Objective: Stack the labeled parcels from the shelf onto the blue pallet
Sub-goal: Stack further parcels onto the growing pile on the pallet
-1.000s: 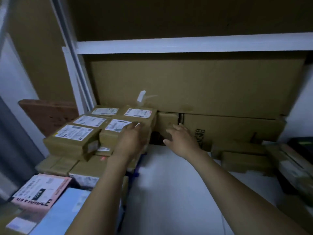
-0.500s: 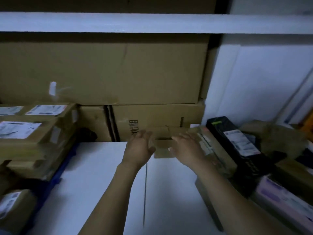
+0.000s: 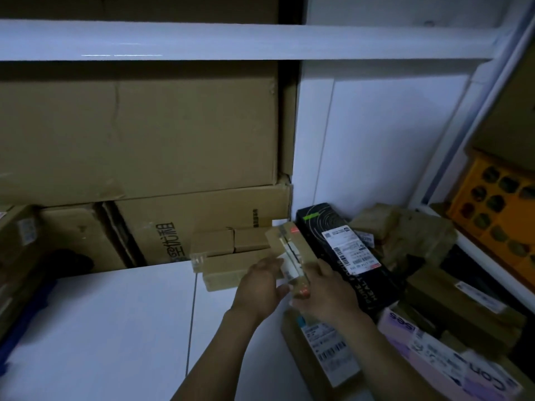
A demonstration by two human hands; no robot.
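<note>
Narrow labeled parcel point(image 3: 285, 247): tilted, held above the white shelf point(image 3: 115, 328) toward its right rear corner, just beside a long black box point(image 3: 344, 256). Left hand point(image 3: 260, 287): clamped on the parcel's left side. Right hand point(image 3: 324, 293): gripping its near end. Blue pallet point(image 3: 20, 328): at the shelf's left edge, well apart.

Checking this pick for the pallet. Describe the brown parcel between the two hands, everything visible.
The brown parcel is a narrow cardboard box, taped, with a white label strip along its top and a red mark near each end. It points away from the person, beside the black box. The left hand holds its left side, the right hand its right. Blur hides the print.
</note>
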